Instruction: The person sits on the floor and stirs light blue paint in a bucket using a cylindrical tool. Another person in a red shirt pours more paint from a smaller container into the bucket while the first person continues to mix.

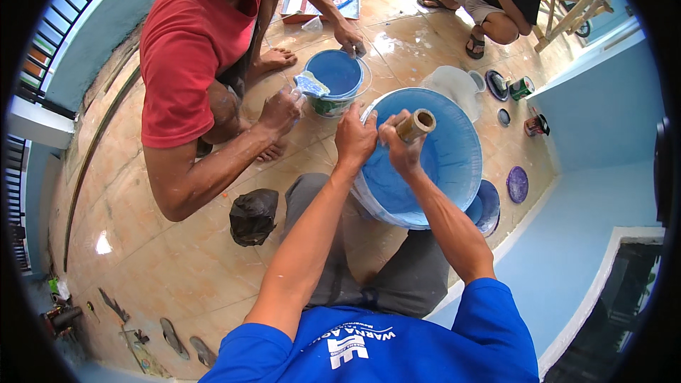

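A large bucket [464,143] of light blue paint [389,183] stands between my knees. My left hand [356,140] is closed over its rim on the left side. My right hand [401,149], slightly blurred, is wrapped round a thick bamboo stick [417,125] that tilts over the bucket, its hollow end facing up; its lower end is hidden. Close by on the left, a person in a red shirt [191,50] holds a paint-smeared brush [311,85] beside a smaller bucket of blue paint [333,71], their other hand at its rim.
Another bucket [488,207] sits right of mine, near a purple lid [517,184] and a light blue wall [603,128]. Several cans, like the green one [522,88], stand farther right. A black plastic bag [253,217] lies left. Behind are a paint tray [344,1] and a squatting person [496,0].
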### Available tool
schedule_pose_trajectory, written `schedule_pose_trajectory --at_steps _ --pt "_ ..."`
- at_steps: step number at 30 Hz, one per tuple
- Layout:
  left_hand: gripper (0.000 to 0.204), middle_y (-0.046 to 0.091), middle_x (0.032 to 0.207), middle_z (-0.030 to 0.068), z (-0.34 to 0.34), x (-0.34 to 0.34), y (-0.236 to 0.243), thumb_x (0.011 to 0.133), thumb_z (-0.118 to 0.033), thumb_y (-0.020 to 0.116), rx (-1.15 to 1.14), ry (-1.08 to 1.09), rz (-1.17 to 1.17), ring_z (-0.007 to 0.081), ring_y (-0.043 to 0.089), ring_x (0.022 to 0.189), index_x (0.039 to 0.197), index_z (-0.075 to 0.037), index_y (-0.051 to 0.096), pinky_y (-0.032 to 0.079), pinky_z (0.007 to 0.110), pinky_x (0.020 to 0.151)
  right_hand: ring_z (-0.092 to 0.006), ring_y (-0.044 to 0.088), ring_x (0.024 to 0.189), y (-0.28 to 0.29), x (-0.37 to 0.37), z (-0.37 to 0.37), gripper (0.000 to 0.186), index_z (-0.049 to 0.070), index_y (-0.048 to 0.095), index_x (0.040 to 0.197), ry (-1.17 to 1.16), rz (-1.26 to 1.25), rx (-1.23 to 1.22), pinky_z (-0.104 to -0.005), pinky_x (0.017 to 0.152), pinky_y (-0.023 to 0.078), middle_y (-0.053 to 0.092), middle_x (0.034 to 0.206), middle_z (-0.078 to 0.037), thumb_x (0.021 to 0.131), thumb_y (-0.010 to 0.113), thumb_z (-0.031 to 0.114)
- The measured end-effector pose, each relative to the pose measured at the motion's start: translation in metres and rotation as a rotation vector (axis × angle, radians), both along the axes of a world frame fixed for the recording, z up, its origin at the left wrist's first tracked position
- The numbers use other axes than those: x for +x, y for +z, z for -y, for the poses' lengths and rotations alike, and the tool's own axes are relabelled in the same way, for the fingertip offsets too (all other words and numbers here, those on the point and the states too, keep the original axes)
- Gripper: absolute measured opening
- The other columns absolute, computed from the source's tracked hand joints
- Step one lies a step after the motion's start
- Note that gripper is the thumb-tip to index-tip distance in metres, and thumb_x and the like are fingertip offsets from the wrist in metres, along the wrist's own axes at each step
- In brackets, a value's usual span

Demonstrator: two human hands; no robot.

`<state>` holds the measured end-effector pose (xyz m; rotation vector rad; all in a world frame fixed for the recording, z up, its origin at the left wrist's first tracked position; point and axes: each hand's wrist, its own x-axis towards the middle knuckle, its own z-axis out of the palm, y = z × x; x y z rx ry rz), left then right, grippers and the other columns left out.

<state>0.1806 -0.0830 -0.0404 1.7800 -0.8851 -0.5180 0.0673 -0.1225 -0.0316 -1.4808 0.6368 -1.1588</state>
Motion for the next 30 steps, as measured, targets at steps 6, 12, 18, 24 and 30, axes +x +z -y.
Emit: schedule_pose_trajectory --at_steps 6,12,18,24,30 --pt "0.04 0.068 0.119 0.028 0.001 -0.002 0.003 0.095 -0.025 0.068 0.017 0.011 0.001 0.0458 0.064 0.112 0.125 0.001 0.065 0.051 0.05 0.095 -0.0089 0.051 0.06 -0.007 -0.031 0.044 0.021 0.009 0.051 0.077 -0.034 -0.251 -0.158 -0.0275 0.053 0.043 0.056 0.071 0.0 0.084 0.064 -0.006" --pt "0.04 0.067 0.121 0.0278 0.001 -0.001 0.002 0.095 -0.025 0.068 0.028 0.003 -0.044 0.0453 0.064 0.114 0.126 0.001 0.064 0.05 0.05 0.096 -0.007 0.05 0.057 -0.001 -0.072 -0.013 0.022 0.007 0.053 0.07 0.19 -0.276 -0.03 -0.0286 0.054 0.042 0.056 0.063 0.0 0.081 0.072 0.002" --pt "0.04 0.067 0.12 0.0273 0.001 -0.001 -0.003 0.095 -0.025 0.068 0.001 0.01 -0.023 0.0457 0.063 0.114 0.125 0.0 0.064 0.05 0.051 0.096 -0.0122 0.051 0.062 0.006 -0.034 -0.039 0.023 0.006 0.05 0.072 0.142 -0.156 0.163 -0.0291 0.056 0.043 0.057 0.069 -0.004 0.078 0.067 -0.008" --pt "0.042 0.07 0.118 0.0269 0.001 0.001 -0.005 0.094 -0.026 0.069 -0.024 0.025 0.007 0.0422 0.068 0.112 0.126 0.001 0.065 0.052 0.047 0.094 -0.011 0.057 0.064 0.001 -0.002 -0.001 0.015 0.006 0.057 0.079 0.042 0.058 0.043 -0.0271 0.056 0.046 0.06 0.076 -0.002 0.083 0.066 -0.006" --pt "0.042 0.07 0.119 0.0273 0.001 -0.002 -0.001 0.094 -0.026 0.069 -0.023 0.039 0.006 0.0437 0.067 0.113 0.126 0.001 0.065 0.052 0.047 0.096 -0.0099 0.053 0.061 -0.011 -0.029 0.042 0.014 0.009 0.058 0.078 -0.036 -0.287 -0.22 -0.0294 0.056 0.043 0.057 0.072 0.002 0.082 0.069 0.002"
